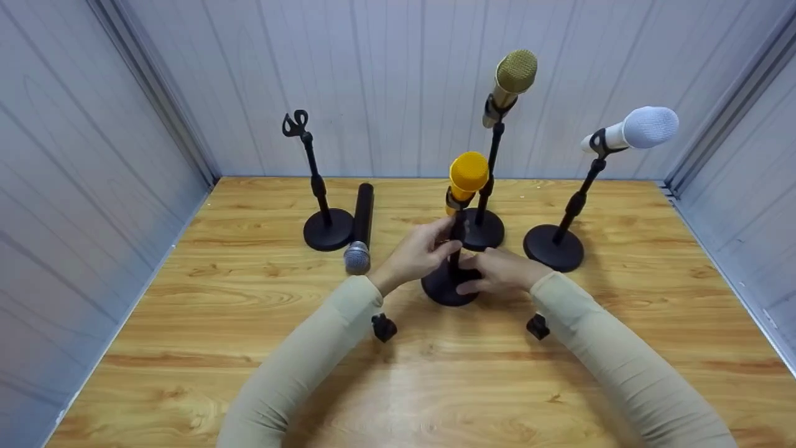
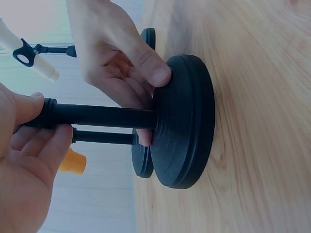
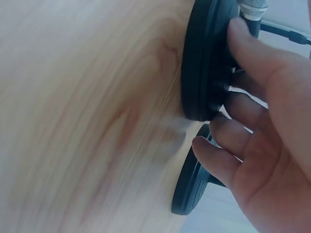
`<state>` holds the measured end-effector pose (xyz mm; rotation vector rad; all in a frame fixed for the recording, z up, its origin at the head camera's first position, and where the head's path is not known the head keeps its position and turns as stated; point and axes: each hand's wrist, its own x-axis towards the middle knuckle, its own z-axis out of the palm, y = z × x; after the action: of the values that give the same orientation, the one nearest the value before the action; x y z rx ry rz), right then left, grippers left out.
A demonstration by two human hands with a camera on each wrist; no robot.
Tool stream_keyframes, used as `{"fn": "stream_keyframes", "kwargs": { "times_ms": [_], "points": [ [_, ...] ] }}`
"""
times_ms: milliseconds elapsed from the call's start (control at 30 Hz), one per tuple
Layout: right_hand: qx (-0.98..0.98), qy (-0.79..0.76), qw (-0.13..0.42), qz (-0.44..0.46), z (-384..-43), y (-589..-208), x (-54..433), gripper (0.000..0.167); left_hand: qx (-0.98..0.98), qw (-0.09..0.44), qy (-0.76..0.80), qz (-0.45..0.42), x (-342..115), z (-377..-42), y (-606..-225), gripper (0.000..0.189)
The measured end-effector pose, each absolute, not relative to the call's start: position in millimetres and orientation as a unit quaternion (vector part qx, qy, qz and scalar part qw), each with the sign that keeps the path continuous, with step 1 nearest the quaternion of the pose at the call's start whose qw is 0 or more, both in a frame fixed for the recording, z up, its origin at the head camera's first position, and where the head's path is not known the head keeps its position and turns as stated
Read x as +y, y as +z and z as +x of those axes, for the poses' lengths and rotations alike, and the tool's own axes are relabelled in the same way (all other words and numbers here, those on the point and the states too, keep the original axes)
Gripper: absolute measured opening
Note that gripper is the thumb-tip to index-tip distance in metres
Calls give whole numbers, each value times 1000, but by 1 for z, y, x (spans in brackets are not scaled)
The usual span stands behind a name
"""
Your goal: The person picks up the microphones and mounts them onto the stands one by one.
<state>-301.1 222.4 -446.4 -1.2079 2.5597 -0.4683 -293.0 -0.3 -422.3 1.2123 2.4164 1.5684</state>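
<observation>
A black microphone stand (image 2: 104,115) with a round base (image 2: 182,121) stands upright in front of me, carrying a yellow microphone (image 1: 469,172) in its clip. My left hand (image 1: 423,251) grips the collar on the stand's pole, thumb on one side and fingers on the other. Low down, my right hand (image 1: 500,270) holds the base, its thumb on the top face and its index finger passing behind the pole's foot. In the right wrist view the other right-hand fingers (image 3: 228,133) curve loosely near the base's rim.
Close behind is a stand with a gold microphone (image 1: 516,73); one with a white microphone (image 1: 648,127) stands right. At left, a stand with a bare clip (image 1: 295,123) is beside a lying black microphone (image 1: 364,218) with a silver head. Ribbed panels (image 1: 385,87) enclose the wooden table (image 1: 205,323).
</observation>
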Motion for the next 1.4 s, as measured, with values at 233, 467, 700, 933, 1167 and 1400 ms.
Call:
{"fn": "stream_keyframes", "kwargs": {
  "times_ms": [233, 467, 700, 933, 1167, 1400],
  "points": [
    [887, -161, 168, -400, -299, -445, 225, 66, 766, 11, 508, 392, 2, -297, -421, 31],
    [895, -153, 163, -386, -296, -445, 224, 72, 755, 12, 523, 395, 5, -299, -420, 20],
    [896, -163, 166, -377, -297, -446, 222, 78, 761, 4, 519, 390, 3, -303, -418, 23],
    [901, -161, 170, -366, -298, -446, 216, 78, 763, -14, 517, 389, -2, -304, -419, 23],
    [899, -161, 174, -369, -297, -448, 211, 79, 775, -32, 510, 372, -4, -300, -421, 24],
    [904, -164, 177, -352, -296, -446, 217, 78, 777, -83, 500, 373, 6, -300, -423, 21]
  ]
}}
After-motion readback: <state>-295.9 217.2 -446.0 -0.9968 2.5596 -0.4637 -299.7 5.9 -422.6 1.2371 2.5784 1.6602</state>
